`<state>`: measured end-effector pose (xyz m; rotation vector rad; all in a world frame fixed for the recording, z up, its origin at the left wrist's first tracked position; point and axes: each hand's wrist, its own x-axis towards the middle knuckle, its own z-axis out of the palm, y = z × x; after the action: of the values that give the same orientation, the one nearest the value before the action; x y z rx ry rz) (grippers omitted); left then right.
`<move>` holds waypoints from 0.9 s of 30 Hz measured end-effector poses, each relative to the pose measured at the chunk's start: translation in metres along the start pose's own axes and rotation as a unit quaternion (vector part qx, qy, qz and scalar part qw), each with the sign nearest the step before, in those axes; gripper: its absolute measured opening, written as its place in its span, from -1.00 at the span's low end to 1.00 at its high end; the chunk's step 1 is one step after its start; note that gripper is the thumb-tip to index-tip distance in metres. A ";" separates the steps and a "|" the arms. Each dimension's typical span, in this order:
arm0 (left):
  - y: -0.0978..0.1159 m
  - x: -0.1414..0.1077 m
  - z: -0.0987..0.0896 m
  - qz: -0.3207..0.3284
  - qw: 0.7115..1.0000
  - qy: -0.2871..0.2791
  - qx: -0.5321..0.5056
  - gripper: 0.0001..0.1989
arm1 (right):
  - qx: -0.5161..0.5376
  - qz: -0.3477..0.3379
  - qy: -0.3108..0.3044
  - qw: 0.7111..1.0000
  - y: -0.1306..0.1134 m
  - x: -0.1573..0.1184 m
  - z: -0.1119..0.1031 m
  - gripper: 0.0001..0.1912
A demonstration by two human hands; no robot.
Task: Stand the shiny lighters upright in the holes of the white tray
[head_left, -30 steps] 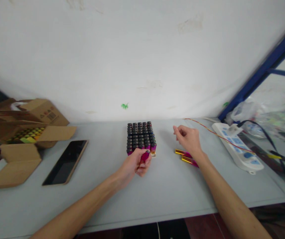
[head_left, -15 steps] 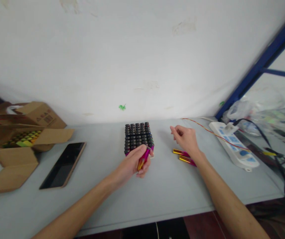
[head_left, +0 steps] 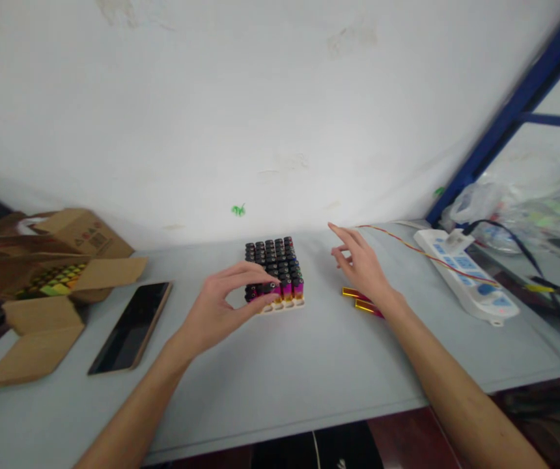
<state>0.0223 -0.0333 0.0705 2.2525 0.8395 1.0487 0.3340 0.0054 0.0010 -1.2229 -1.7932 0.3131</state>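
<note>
A block of upright black-topped tubes (head_left: 280,257) stands in a white tray (head_left: 287,305) in the middle of the table. Purple and gold sides show on the front ones. At the front row, thumb and fingertips of my left hand (head_left: 226,296) pinch the top of a purple-and-gold tube (head_left: 272,288), which stands upright. My right hand (head_left: 361,264) hovers right of the tray, fingers apart and holding nothing. Just below it, two purple-and-gold tubes (head_left: 368,307) lie on the table, partly covered by my right wrist.
On the left, an open cardboard box (head_left: 109,273) holds several yellow-green pieces, with a dark phone (head_left: 131,326) beside it. At right lie a white power strip (head_left: 465,277), a thin red-yellow wire (head_left: 407,246), black cables and plastic bags (head_left: 485,215). A wall rises behind the table.
My left hand has moved left and turned; the tube it held tilted is now upright at the tray's front row. The fingers of my right hand have spread.
</note>
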 end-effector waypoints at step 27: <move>-0.026 -0.007 -0.003 0.016 0.976 -0.105 0.190 -0.83 | -0.054 -0.010 0.024 0.998 0.001 0.000 -0.005 -0.66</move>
<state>0.0083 -0.0202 0.0518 2.6445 0.9786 0.6896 0.3384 0.0043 0.0026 -1.2759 -1.8008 0.1749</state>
